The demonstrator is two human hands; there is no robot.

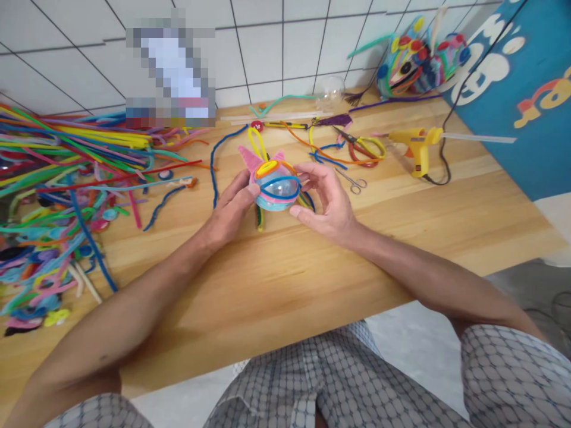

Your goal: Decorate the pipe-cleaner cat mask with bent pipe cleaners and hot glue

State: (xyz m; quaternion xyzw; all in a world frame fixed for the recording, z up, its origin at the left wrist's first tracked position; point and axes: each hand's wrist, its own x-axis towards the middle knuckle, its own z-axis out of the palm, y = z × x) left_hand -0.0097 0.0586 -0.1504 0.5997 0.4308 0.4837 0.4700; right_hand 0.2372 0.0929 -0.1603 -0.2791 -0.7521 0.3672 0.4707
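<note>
A clear plastic ball ornament [282, 189] wrapped in pink, orange, yellow and blue pipe cleaners sits in front of me, with pink ear-like points and a yellow loop on top. A blue pipe cleaner outlines an oval on its bare clear side. My left hand [234, 202] grips the ball's left side, thumb at the front and fingers partly hidden behind. On the right, my right hand [328, 199] is curved beside the ball with thumb and fingers apart; its fingertips are close to the surface. Dark and green pipe cleaner ends show beneath the ball.
Many loose pipe cleaners [89, 142] cover the table's left side. Behind the ball lie yellow-handled scissors [372, 148], small metal scissors [357, 185] and a yellow craft knife [285, 125]. Farther right are a corded yellow glue gun [417, 148] and decorated ornaments [404, 68].
</note>
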